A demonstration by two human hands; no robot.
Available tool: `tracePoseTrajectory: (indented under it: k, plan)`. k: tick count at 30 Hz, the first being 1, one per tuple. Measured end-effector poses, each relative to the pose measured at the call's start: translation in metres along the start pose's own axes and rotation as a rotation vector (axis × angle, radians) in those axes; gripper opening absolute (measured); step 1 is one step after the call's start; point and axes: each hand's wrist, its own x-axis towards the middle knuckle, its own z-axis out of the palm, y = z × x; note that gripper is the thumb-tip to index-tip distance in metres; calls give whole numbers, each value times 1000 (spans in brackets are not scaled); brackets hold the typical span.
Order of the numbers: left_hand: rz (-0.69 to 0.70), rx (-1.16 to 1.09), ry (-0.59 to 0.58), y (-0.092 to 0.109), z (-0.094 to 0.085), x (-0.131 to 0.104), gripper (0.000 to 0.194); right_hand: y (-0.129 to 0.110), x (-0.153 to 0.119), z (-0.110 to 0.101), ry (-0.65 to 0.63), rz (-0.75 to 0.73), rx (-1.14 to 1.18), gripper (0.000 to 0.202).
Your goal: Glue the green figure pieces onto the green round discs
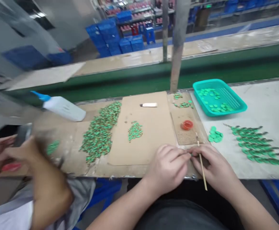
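My left hand [169, 164] is closed in a pinch at the table's front edge, its fingertips meeting those of my right hand [213, 164]. A tiny greenish piece shows between the fingertips, too small to name. A thin wooden stick [203, 172] is held in my right hand, its dark tip pointing toward a small red cup [187, 125] on a brown board [187, 137]. Beside my right hand lies a pile of flat green discs [215, 134]. Left of my hands, a small heap of green and brown pieces [135, 131] rests on a cardboard sheet [154, 127].
A teal basket [203, 105] holds more green discs. Leafy green sprigs [256, 145] lie at right. A white tube [149, 104], a large heap of green pieces [101, 131] and a blue-tipped bottle [65, 108] are leftward. A co-worker's hands [22, 148] hold a dark, blurred object.
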Motion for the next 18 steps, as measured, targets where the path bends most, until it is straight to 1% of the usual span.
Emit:
tracePoseTrajectory:
  k: [2,3,4,5,6,8,10,11,12,14,16,18]
  plan:
    - [-38,59,56,0,-16,-5,23,3,-3,5,17,-37,-6,11]
    - [-80,93,79,-4,-28,-8,24,4,-4,6,24,-51,-12,9]
    - [-141,133,93,-13,-42,-12,25,5,-6,6,30,-59,-18,8]
    - [-229,183,99,-26,-59,-16,27,5,-7,7,34,-58,-23,7]
    - [-339,240,107,-44,-78,-19,29,6,-8,7,38,-55,-26,5]
    - [-588,372,89,-89,-117,-24,29,8,-11,7,42,-47,-27,4]
    - [-789,488,7,-132,-150,-24,25,10,-12,8,52,-43,-22,3]
    - [-862,530,-40,-149,-163,-22,24,11,-12,9,57,-41,-18,2]
    - [-909,554,-95,-161,-171,-19,25,11,-12,10,61,-39,-15,1]
    - [-950,572,-199,-176,-177,-10,27,11,-12,10,67,-37,-13,1]
    - [-959,569,-280,-180,-172,-1,28,11,-12,10,73,-41,-16,2]
    - [-987,571,-323,-181,-164,7,29,10,-12,10,79,-50,-17,2]
